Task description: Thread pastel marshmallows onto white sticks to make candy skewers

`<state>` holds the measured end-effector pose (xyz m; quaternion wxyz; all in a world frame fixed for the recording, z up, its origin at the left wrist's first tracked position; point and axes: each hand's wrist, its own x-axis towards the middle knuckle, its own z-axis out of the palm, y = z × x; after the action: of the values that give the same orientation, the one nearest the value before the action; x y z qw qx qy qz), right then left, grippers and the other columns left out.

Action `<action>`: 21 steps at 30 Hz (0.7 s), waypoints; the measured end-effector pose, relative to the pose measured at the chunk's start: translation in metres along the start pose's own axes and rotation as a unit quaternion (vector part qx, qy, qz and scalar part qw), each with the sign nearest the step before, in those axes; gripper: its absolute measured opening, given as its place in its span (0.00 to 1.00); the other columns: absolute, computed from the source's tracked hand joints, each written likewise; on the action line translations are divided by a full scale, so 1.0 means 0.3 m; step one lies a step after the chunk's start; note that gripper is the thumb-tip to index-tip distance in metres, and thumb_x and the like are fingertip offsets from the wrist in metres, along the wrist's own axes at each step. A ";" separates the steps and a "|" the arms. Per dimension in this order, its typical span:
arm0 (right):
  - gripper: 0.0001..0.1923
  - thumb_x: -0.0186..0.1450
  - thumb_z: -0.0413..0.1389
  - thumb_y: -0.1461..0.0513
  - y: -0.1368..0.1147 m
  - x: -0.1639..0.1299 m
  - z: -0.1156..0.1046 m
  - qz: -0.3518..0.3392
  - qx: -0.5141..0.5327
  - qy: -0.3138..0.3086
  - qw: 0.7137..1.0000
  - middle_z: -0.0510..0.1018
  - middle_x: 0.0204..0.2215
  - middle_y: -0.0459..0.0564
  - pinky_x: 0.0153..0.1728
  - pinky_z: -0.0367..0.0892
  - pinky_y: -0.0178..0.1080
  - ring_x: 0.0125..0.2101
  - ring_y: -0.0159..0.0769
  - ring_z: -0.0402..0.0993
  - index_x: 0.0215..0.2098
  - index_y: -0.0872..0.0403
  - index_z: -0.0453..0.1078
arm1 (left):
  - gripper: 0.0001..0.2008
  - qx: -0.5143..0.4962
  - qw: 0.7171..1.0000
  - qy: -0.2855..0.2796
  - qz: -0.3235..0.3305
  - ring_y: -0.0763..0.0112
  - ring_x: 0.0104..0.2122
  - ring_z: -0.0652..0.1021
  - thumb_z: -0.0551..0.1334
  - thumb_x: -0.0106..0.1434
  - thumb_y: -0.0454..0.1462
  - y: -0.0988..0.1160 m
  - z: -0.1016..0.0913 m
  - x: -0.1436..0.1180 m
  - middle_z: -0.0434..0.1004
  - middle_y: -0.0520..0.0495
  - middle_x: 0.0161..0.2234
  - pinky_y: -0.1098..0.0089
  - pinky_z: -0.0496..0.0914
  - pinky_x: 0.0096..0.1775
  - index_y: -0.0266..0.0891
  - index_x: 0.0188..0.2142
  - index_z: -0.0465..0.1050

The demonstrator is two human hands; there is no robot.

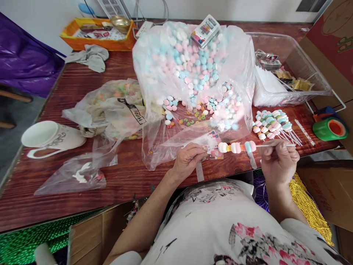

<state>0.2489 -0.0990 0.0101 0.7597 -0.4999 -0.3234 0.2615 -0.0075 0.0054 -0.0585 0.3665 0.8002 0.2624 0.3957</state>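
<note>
My right hand (279, 158) is closed on the white stick of a candy skewer (236, 147), held level above the table's front edge. White, pink and blue candies with yellow and orange pieces between them are threaded on it. The fingers of my left hand (190, 156) pinch a small clear printed bag (213, 141) at the skewer's tip. Whether the tip is inside the bag I cannot tell. Behind both hands lies a large clear bag of pastel candies (190, 62), its mouth open toward me. Finished-looking candy skewers (271, 123) lie piled beyond my right hand.
At the right stand a clear plastic bin (292, 94) with white sticks and packets, and a green tape roll (329, 129). On the left are a white mug (52, 136), a bag of ring candies (118, 95), a grey cloth (91, 57) and an orange tray (102, 45).
</note>
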 end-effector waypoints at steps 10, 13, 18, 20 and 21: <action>0.12 0.63 0.59 0.55 -0.006 0.043 0.005 0.093 0.056 -0.072 0.991 0.61 0.16 0.39 0.16 0.53 0.30 0.15 0.24 0.53 0.27 0.54 0.71 | 0.05 -0.057 0.998 0.021 -0.021 0.69 0.35 0.79 0.65 0.63 0.38 0.006 -0.009 0.003 0.80 0.46 0.33 0.67 0.75 0.38 0.40 0.35 0.80; 0.12 0.64 0.59 0.55 -0.004 0.042 0.014 0.057 0.018 -0.065 0.996 0.65 0.16 0.41 0.17 0.56 0.31 0.15 0.24 0.58 0.28 0.54 0.72 | 0.04 -0.042 0.999 0.016 0.003 0.69 0.36 0.79 0.65 0.63 0.36 0.011 -0.009 0.009 0.80 0.46 0.34 0.67 0.75 0.39 0.41 0.35 0.80; 0.09 0.63 0.61 0.57 -0.024 0.045 0.024 0.002 -0.039 -0.089 0.995 0.72 0.19 0.43 0.17 0.61 0.31 0.18 0.27 0.66 0.28 0.53 0.75 | 0.04 0.019 0.999 0.004 0.051 0.68 0.37 0.79 0.63 0.64 0.35 0.016 -0.009 0.008 0.80 0.45 0.35 0.66 0.74 0.41 0.40 0.37 0.79; 0.08 0.64 0.60 0.58 -0.033 0.045 0.031 -0.001 -0.048 -0.116 0.992 0.73 0.20 0.43 0.16 0.59 0.31 0.18 0.27 0.66 0.28 0.52 0.75 | 0.05 0.031 0.998 -0.007 0.061 0.68 0.38 0.79 0.62 0.65 0.34 0.019 -0.008 0.007 0.80 0.44 0.36 0.65 0.74 0.41 0.40 0.38 0.78; 0.08 0.64 0.60 0.59 -0.036 0.044 0.035 -0.006 -0.056 -0.121 0.991 0.74 0.21 0.43 0.16 0.59 0.31 0.18 0.27 0.67 0.28 0.52 0.75 | 0.05 0.035 0.997 -0.013 0.063 0.68 0.38 0.79 0.62 0.66 0.34 0.021 -0.008 0.006 0.80 0.44 0.36 0.65 0.74 0.41 0.40 0.38 0.78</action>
<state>0.2505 -0.0872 0.0263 0.6873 -0.5047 -0.4298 0.2969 -0.0076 0.0038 -0.0516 0.3164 0.8321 0.2207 0.3984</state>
